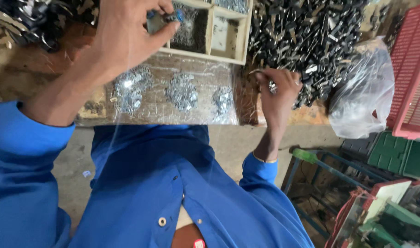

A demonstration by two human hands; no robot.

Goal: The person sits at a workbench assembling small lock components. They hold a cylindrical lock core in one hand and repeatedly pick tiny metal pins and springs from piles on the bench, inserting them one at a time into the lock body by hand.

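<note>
My left hand [123, 36] is raised near the camera, its fingers pinched on a small metal part with a blue piece [166, 17], over the wooden compartment tray [209, 54]. My right hand [278, 92] rests at the bench edge, closed on a small shiny metal part [271, 86], beside a big heap of dark metal and black plastic parts [306, 32]. Three small piles of shiny metal pieces [182, 92] lie under a clear plastic sheet between the hands.
A crumpled clear plastic bag [364, 96] lies right of the heap. A pink plastic crate [409, 73] stands at the far right, green and dark crates [393, 154] below it. A blue metal frame [320, 165] stands on the floor. Another dark heap [40, 20] fills the top left.
</note>
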